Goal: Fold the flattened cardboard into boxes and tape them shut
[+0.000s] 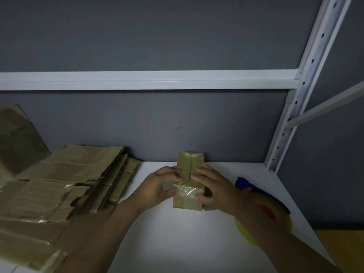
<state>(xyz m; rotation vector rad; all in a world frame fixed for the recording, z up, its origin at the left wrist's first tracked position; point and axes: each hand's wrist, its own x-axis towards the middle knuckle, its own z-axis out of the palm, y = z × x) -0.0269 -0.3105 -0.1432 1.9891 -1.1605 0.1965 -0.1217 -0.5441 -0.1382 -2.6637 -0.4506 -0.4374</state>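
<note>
A small brown cardboard box [189, 168] stands on the white table [177, 243] near the grey back wall, its two top flaps folded together with a seam down the middle. Clear tape [187, 191] runs over its near end. My left hand [159, 186] holds the box's left side, fingers curled at the flap edge. On the box's right side my right hand [214, 190] holds it, with the fingers pressing the top and the thumb on the front face. A tape roll in a blue and orange dispenser [269, 205] lies just right of my right wrist, partly hidden by it.
A pile of flattened cardboard pieces [59, 186] covers the table's left side, some with tape strips on them. A white metal shelf rail [149, 79] crosses above, and a perforated upright [295, 99] stands at the right. A yellow surface [342, 247] shows at the lower right.
</note>
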